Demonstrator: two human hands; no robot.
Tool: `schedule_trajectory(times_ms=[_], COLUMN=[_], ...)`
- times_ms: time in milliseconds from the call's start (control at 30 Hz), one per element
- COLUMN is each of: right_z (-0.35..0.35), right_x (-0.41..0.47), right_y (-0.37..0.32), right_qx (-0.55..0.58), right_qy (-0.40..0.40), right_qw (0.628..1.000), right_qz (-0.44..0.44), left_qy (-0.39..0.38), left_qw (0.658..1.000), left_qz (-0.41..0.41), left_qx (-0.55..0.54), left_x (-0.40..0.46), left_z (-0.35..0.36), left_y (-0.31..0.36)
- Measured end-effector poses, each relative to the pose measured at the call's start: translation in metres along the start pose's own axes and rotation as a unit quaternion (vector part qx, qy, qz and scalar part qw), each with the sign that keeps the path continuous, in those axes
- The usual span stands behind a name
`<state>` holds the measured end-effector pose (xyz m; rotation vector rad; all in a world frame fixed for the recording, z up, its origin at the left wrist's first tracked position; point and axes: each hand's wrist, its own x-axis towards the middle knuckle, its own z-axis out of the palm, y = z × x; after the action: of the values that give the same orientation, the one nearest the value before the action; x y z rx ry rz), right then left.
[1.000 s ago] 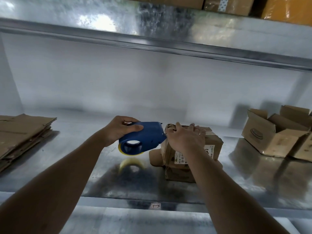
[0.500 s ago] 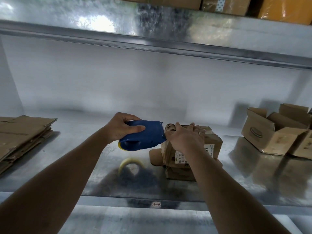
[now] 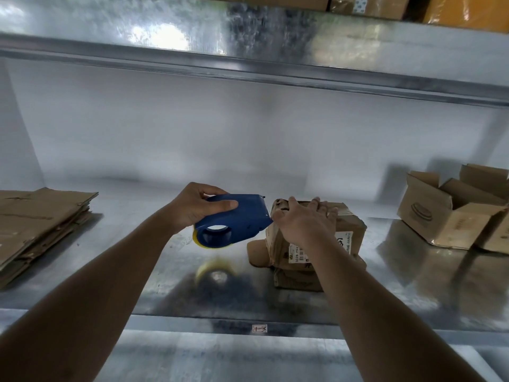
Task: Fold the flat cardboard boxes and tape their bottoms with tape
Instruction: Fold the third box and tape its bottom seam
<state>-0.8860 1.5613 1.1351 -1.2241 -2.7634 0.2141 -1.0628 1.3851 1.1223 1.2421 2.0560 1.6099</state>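
A blue plastic tape dispenser (image 3: 234, 223) with a yellow tape roll was gripped by the left hand (image 3: 198, 206), its nose touching the upper left edge of a small brown cardboard box (image 3: 347, 230) on the shiny metal shelf (image 3: 137, 271). The box top was pressed down by the right hand (image 3: 301, 220), fingers spread nearly straight.

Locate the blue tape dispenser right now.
Head view, centre: the blue tape dispenser is in the left hand, held above the metal shelf, its front edge against the box under the right hand.
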Motion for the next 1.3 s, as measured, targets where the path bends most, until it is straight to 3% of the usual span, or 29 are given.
schedule_trajectory(times_ms=[300, 867, 1033, 1133, 1300], right_z=[0.000, 0.005, 0.009, 0.010, 0.012], right_x=[-0.003, -0.007, -0.006, -0.007, -0.004], right_y=[0.002, -0.008, -0.017, -0.019, -0.014], right_qx=[-0.005, -0.034, -0.053, -0.059, -0.046], right_qy=[-0.002, 0.018, 0.031, 0.045, 0.050], right_qw=[1.000, 0.999, 0.998, 0.997, 0.998], right_qz=[-0.007, 0.009, 0.014, 0.018, 0.005], left_qy=[0.002, 0.012, 0.048, 0.026, 0.062], left_qw=[1.000, 0.991, 0.969, 0.931, 0.949], left_qz=[-0.003, 0.027, 0.077, 0.084, 0.057], left_qx=[0.004, 0.132, 0.231, 0.355, 0.303], left_x=[0.000, 0.008, 0.003, -0.004, -0.014], left_z=[-0.002, 0.017, 0.023, 0.023, 0.014], left_y=[-0.011, 0.014, 0.038, 0.034, 0.017])
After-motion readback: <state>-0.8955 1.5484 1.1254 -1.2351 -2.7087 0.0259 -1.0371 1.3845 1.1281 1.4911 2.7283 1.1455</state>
